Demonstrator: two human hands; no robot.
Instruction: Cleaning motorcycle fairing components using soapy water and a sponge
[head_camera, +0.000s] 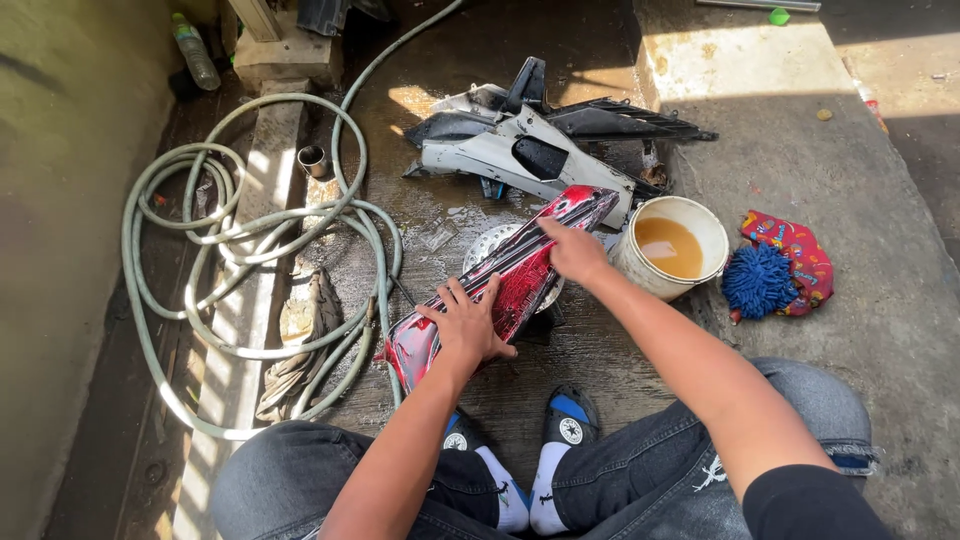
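The left hand (465, 325) lies flat, fingers spread, on the near half of the red panel (520, 275), pressing rather than clasping it. The right hand (575, 250) rests on the panel's far end, fingers seemingly curled over the edge. Just beyond stands a bucket (700, 225) of brown water, then grey panels (520, 150). A hose (240, 250) coils left.

Red panel (510, 275), blue mitt (757, 280)

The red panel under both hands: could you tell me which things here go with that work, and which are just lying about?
In hand: red panel, left hand, right hand, bucket of brownish water, blue wash mitt.
Lying about: coiled hose, grey and black panels, plastic bottle, metal cup.
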